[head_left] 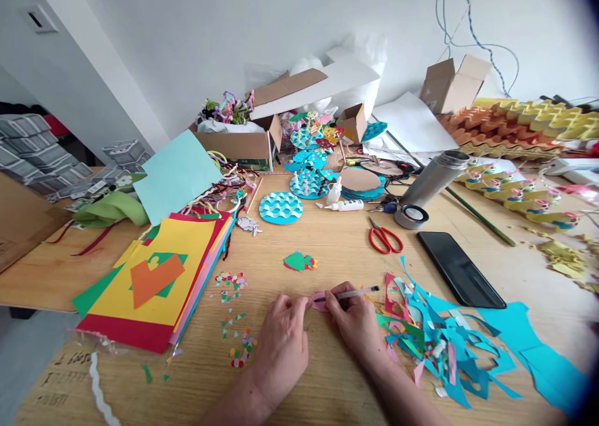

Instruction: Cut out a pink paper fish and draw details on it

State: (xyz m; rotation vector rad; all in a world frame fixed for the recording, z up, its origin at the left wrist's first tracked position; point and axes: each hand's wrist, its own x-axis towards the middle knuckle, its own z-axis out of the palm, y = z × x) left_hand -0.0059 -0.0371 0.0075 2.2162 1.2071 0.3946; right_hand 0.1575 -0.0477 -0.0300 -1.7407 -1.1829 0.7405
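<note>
A small pink paper piece [320, 302] lies between my hands near the table's front. My left hand [283, 335] is closed, thumb and forefinger pinching its left edge. In my right hand [353, 320] is a slim grey pen [356, 293], its tip on the paper and its end pointing right. Just beyond lie green and red fish-shaped paper cutouts [296, 262]. Tiny coloured paper dots and triangles [239, 345] are grouped left of my left hand. Blue and mixed paper scraps [440, 338] are heaped right of my right hand.
Red-handled scissors [386, 239], a black phone [461, 269] and a steel flask [435, 179] stand or lie to the right. Coloured paper sheets [187, 239] are stacked left. Glue bottles [349, 205] and a wavy blue disc [281, 208] lie farther back, before a cardboard box [234, 148].
</note>
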